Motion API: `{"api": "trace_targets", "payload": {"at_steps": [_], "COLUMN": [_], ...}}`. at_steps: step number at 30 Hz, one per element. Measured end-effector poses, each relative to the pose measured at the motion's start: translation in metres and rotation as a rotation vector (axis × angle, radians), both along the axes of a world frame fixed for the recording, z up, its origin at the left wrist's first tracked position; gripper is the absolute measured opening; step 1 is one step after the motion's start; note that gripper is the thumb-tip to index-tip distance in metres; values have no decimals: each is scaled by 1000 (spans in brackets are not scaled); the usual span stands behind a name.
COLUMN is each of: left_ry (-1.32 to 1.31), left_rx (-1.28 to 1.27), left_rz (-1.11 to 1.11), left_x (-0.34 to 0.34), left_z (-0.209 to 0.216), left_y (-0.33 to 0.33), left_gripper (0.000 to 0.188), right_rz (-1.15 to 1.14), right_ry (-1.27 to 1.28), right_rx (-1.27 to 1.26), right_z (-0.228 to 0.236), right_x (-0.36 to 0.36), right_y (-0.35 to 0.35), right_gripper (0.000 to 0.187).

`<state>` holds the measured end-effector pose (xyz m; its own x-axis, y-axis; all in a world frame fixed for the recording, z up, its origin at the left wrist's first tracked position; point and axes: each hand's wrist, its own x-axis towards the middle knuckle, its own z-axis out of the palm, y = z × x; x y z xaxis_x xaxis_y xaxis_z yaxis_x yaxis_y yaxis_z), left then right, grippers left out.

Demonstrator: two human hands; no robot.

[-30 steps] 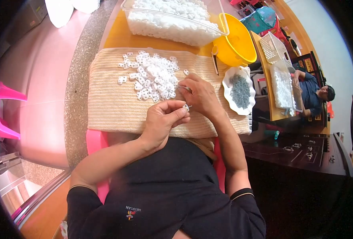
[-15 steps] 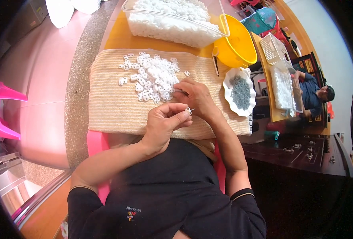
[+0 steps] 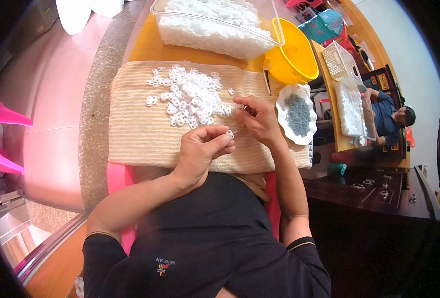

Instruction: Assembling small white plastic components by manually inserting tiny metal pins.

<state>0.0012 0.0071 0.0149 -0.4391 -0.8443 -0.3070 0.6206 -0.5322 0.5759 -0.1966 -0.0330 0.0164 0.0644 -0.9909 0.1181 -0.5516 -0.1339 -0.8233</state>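
Note:
My left hand is closed in a pinch on a small white two-hole plastic piece, with a thin pin sticking out of it. To the right and a little farther off, my right hand is also closed, its thumb and forefinger pinching a small whitish piece that is mostly hidden. Beside those fingertips spreads a loose pile of the same white two-hole pieces. A scalloped white dish holding many small grey pins sits right of my right hand.
A striped cloth covers the work surface. Behind it stand a clear bin full of white pieces and a yellow tub. A small spoon-like tool lies near the tub. Another person sits at the right.
My right hand has drawn away from the pile to the right, with a whitish piece in its fingertips. My left hand has shifted slightly up and left, holding the same white piece.

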Motion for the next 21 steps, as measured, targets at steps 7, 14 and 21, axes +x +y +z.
{"api": "trace_targets", "payload": {"at_steps": [7,14,21], "left_ry": [-9,-22,-24], "left_rx": [12,32,27], "left_rz": [-22,-25,-33], "left_x": [2,1,1], "left_z": [-4,-4,-3], "left_y": [-1,-3,-3], "left_gripper": [14,15,13], "right_rz": [3,-66,-105], "right_ry": [-332,-488,-454], "right_rx": [195,241,196], "right_z": [-1,2,-10], "right_x": [-8,-8,-11], "right_y": [10,16,18], "right_gripper": [22,21,23]}}
